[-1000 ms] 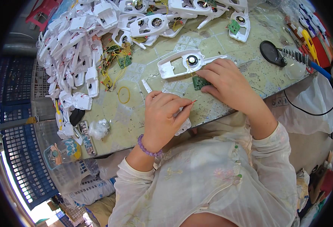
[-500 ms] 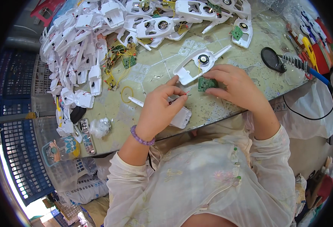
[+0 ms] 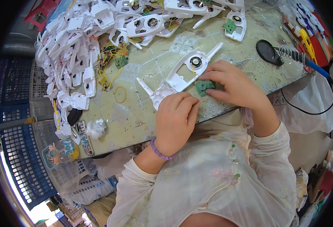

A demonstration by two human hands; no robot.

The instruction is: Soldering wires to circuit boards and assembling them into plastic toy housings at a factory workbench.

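Note:
My right hand [image 3: 232, 85] grips a small green circuit board [image 3: 204, 87] between thumb and fingers, tilted a little above the table. My left hand [image 3: 177, 117] is closed with fingertips pinched together just left of the board. A thin wire end seems to poke out of that pinch, though most of it is hidden. Partly under the left hand lies a white plastic cover [image 3: 159, 95] with a narrow arm. Beyond both hands rests a white plastic housing [image 3: 179, 81] with a round black speaker [image 3: 195, 62] in it. A yellow wire runs from the speaker toward the board.
White plastic parts [image 3: 66, 49] are heaped at the left, more speaker housings [image 3: 151, 24] along the back. Wired boards [image 3: 115, 62] and a yellow ring [image 3: 120, 94] lie nearer. A blue-handled soldering iron [image 3: 318, 70] sits in a coil holder [image 3: 293, 54] at the right.
My left hand has moved right, close to the board. The white cover has swung away from the table edge to beside the housing. The board is now tilted in my right hand.

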